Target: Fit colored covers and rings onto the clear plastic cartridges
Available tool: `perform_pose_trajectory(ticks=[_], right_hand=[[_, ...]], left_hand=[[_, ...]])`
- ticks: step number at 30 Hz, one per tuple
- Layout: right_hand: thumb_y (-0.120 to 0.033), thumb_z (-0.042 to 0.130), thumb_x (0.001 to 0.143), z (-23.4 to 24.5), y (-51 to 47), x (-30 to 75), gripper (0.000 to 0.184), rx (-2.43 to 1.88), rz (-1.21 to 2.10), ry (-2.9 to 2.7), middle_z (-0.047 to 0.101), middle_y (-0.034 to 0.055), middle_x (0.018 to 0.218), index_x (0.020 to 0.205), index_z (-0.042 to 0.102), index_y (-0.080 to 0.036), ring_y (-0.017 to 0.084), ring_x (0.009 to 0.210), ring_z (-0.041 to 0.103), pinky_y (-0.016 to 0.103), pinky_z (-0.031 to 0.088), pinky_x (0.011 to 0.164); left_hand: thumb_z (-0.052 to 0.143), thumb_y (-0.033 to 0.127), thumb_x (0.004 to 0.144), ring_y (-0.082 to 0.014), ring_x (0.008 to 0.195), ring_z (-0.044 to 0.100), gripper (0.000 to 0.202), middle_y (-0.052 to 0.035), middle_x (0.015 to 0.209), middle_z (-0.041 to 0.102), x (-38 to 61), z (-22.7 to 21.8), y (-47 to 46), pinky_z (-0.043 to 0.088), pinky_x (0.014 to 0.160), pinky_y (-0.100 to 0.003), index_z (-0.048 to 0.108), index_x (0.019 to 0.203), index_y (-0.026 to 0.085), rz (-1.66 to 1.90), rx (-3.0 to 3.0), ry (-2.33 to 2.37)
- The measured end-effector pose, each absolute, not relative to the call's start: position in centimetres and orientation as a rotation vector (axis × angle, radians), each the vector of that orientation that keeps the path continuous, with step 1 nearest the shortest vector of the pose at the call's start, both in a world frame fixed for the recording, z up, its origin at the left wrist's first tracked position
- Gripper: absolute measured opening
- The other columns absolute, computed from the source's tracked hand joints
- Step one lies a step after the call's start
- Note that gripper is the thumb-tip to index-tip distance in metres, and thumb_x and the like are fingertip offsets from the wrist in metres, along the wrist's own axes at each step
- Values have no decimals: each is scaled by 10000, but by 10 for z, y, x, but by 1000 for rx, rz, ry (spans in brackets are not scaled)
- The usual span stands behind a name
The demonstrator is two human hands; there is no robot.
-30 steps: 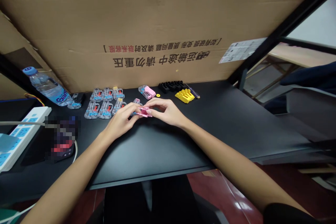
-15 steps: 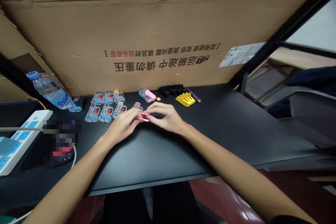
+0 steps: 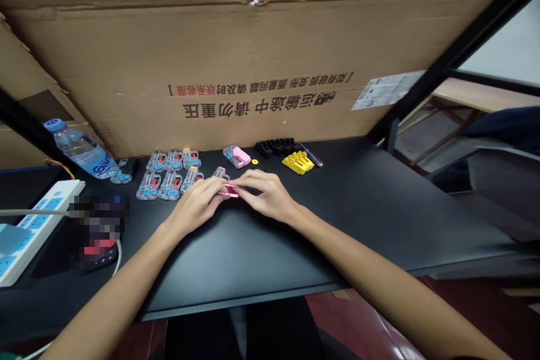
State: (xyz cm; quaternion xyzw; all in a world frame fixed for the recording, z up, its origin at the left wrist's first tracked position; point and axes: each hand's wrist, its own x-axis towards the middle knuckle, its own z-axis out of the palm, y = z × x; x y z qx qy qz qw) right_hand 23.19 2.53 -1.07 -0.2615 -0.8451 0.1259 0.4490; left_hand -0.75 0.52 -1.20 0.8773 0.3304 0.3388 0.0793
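Pink clip pinched between fingertips of both closed hands, left and right

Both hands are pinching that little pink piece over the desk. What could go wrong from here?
The pink piece is held only by the fingertips of the left hand and right hand, so it may slip onto the black desk. A left elbow swing could scatter the clear parts nearby.
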Motion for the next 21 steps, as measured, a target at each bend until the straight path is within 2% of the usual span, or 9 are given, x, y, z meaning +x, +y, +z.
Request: perform_pose_trajectory(ticks=[4, 7, 13, 21], right_hand=[[-219, 620, 1080, -9, 24, 232, 228, -663, 113, -2205, 820, 99, 998, 1189, 820, -216, 221, 868, 743, 374, 610, 792], [-252, 610, 1094, -9, 24, 233, 224, -687, -35, -2267, 810, 104, 967, 1167, 815, -199, 227, 854, 722, 380, 585, 794], [-303, 578, 1126, -12, 26, 233, 254, -703, -107, -2335, 783, 91, 935, 1093, 800, -183, 211, 829, 696, 346, 536, 766], [-229, 514, 1142, -16, 24, 230, 266, -784, -315, -2432, 714, 93, 888, 1073, 758, -149, 212, 809, 637, 337, 477, 737]], left_hand=[[534, 209, 1119, -222, 1069, 760, 147, -98, 1188, 781, -8, -13, 6, 566, 918, -355, 659, 1041, 210, 1019, 2655, 994], [523, 182, 1115, -223, 1054, 764, 160, -100, 1226, 786, -10, -14, 7, 551, 894, -349, 661, 1036, 205, 1013, 2725, 1012], [489, 214, 1140, -217, 987, 769, 197, -96, 1205, 799, -12, -17, 11, 520, 837, -344, 675, 1078, 194, 991, 2936, 990], [468, 250, 1158, -199, 889, 755, 237, -75, 1096, 807, -11, -10, 10, 477, 760, -338, 670, 1049, 192, 951, 3039, 984]])
